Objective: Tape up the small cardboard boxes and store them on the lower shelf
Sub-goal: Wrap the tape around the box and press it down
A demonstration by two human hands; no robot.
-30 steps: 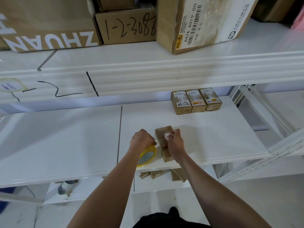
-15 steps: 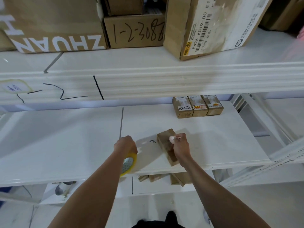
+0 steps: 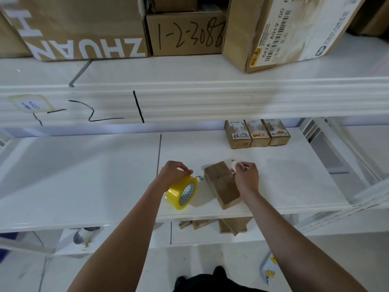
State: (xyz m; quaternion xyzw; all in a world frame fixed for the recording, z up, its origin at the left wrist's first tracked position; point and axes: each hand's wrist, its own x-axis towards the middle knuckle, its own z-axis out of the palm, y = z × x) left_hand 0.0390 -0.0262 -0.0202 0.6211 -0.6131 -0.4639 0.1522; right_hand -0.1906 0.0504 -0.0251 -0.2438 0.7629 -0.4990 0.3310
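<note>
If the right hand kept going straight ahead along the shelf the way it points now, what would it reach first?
Probably the row of three small labelled boxes at the back of the shelf. The right hand points that way, and the shelf between looks bare, though depth is hard to judge.

Lowest-shelf boxes (image 3: 212,225) half hidden; labels unreadable.

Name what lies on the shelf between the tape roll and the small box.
In the head view, only a small dark squiggle on bare white shelf lies between the tape roll and the small box.
</note>
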